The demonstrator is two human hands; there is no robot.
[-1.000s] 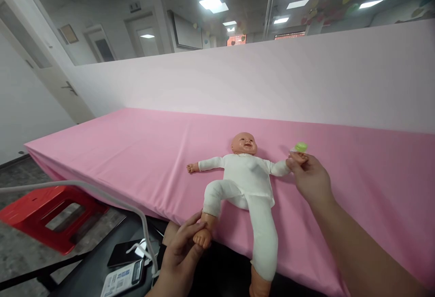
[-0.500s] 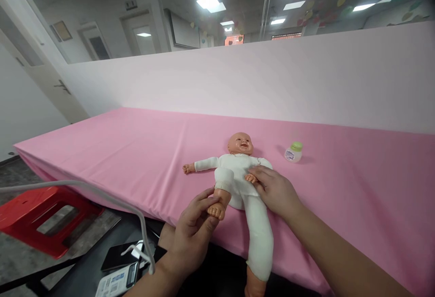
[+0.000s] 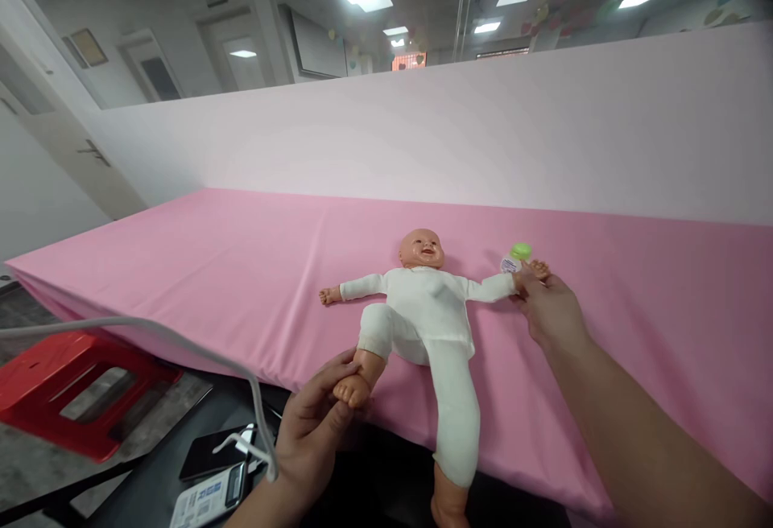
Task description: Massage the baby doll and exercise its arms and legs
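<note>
A baby doll (image 3: 431, 303) with a white cloth body lies face up on a pink-covered table (image 3: 259, 262). My left hand (image 3: 317, 415) is closed around the foot of its bent leg, the one on the left in view. Out to the right, my right hand (image 3: 552, 303) grips the doll's other-side arm at the wrist, and the small plastic hand shows above my fingers. The straight leg hangs over the table's near edge. Just behind my right hand stands a small jar (image 3: 512, 261) with a green lid, partly hidden by the doll's hand and my fingers.
A red plastic stool (image 3: 78, 391) is at the lower left. A black chair seat holds a dark phone (image 3: 211, 454) and a white device (image 3: 208, 497). A grey cable (image 3: 175, 339) runs across the left. A white wall (image 3: 423, 142) with glass above rises behind the table.
My right hand has drawn the doll's arm from its belly outward to the right, near the jar. My left hand has moved the held foot slightly left and down.
</note>
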